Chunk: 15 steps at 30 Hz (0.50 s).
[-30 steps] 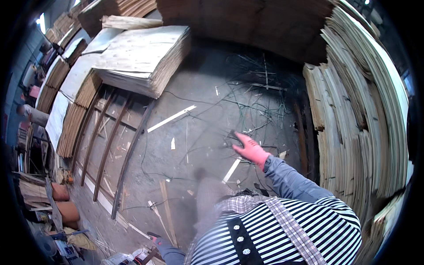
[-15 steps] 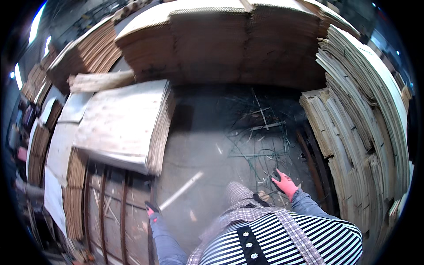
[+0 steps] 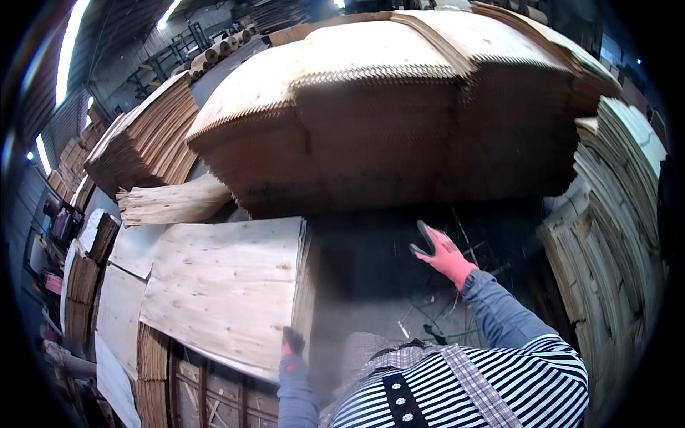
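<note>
Left hand (image 3: 291,342): now at the stack's near right corner, no longer by the rack (image 3: 203,396); blurred, so grip and contact cannot be told.
Right hand (image 3: 446,258): spread wide, holding nothing, further out toward the big stack (image 3: 428,135).
Stack (image 3: 221,285): ahead and left, now seemingly within the left hand's reach.
</note>
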Available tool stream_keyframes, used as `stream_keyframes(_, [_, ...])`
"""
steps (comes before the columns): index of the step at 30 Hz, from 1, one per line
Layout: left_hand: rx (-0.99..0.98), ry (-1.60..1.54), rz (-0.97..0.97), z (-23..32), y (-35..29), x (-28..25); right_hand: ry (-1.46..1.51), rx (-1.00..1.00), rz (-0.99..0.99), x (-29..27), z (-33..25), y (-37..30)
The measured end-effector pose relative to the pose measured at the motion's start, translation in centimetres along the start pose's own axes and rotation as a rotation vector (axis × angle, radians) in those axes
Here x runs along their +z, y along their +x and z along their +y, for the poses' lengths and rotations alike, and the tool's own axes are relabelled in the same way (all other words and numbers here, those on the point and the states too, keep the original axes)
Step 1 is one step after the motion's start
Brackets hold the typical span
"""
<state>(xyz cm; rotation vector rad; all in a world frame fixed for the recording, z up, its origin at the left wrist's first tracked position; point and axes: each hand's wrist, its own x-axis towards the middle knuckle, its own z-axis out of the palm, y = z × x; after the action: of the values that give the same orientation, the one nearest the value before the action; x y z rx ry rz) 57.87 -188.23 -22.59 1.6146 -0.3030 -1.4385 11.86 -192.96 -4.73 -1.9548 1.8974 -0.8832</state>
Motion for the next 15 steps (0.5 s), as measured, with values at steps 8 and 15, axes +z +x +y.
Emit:
stream_keyframes(8, [0.15, 0.008, -0.198, 16.7, 19.6, 9.7, -0.213, -0.254, 0.282, 1.3, -4.6, 29.9])
stream_keyframes(15, [0.463, -0.002, -0.637, 39.8, 25.2, 36.5, -0.467, -0.292, 0.36, 1.0, -8.0, 47.6])
